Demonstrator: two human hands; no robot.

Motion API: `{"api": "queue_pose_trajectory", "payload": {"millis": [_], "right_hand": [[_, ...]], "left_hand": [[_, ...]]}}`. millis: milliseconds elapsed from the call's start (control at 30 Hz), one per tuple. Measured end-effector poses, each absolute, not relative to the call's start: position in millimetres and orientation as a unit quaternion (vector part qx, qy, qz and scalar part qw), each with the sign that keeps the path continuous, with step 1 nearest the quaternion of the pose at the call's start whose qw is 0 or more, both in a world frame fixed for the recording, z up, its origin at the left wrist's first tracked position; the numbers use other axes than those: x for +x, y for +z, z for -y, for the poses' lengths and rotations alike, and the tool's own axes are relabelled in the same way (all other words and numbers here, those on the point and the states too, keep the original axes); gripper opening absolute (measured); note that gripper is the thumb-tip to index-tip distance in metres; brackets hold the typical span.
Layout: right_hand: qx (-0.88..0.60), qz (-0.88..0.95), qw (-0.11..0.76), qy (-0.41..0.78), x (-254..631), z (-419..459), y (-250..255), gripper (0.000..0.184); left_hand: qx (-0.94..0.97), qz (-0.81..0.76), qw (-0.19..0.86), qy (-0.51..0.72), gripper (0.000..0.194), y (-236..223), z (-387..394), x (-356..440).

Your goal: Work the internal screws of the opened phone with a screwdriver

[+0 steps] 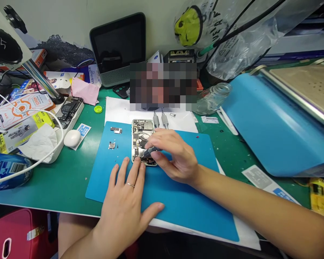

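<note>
An opened phone [136,138] lies on the blue mat [189,201], its inner boards and parts bare. My left hand [129,198] rests flat beside it, fingers stretched out, with fingertips touching the phone's near edge. Over the phone's right side, my right hand [175,154] pinches a slim dark grey tool [150,150] with a tapered tip. That tip points down at the lower part of the phone; whether it is a screwdriver or tweezers I cannot tell. Left of the phone sit a small metal-covered part [116,130], a small board piece [111,145] and tiny screws.
Behind the mat stand a dark screen [118,46], two grey-handled tools [160,120] and a glass jar [213,99]. At left are a microscope stand [44,79], a white earbud case [72,138], boxes and a white cable [61,126]. A blue sheet [259,126] curls at right.
</note>
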State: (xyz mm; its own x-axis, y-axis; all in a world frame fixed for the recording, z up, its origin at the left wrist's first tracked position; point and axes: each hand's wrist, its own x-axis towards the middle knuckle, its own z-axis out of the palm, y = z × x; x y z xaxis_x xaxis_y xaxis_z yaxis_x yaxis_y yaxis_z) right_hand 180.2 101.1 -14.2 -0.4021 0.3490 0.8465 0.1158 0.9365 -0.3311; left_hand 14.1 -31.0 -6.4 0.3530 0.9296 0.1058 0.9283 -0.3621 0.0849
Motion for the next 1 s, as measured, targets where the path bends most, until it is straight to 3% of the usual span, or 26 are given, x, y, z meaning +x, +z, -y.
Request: {"api": "queue_pose_trajectory", "payload": {"millis": [300, 433, 600, 800, 1000], "right_hand": [[-0.135, 0.832, 0.523, 0.127, 180.2, -100.8, -14.9, 0.063], [-0.152, 0.831, 0.529, 0.081, 180.2, -100.4, -14.7, 0.055], [-0.139, 0.836, 0.516, 0.129, 179.4, -99.7, -14.0, 0.06], [-0.135, 0.833, 0.526, 0.11, 179.4, -100.5, -14.3, 0.051], [-0.122, 0.833, 0.522, 0.14, 180.1, -100.6, -13.9, 0.059]], "left_hand": [[0.822, -0.566, 0.006, 0.064, 0.083, -6.4, 31.3, 13.8], [0.823, -0.565, 0.006, 0.065, 0.082, -6.3, 31.1, 14.4], [0.821, -0.567, 0.008, 0.065, 0.083, -7.0, 30.7, 14.2], [0.822, -0.566, 0.012, 0.061, 0.082, -6.1, 30.7, 13.8], [0.821, -0.567, 0.013, 0.059, 0.083, -6.0, 30.7, 13.9]]}}
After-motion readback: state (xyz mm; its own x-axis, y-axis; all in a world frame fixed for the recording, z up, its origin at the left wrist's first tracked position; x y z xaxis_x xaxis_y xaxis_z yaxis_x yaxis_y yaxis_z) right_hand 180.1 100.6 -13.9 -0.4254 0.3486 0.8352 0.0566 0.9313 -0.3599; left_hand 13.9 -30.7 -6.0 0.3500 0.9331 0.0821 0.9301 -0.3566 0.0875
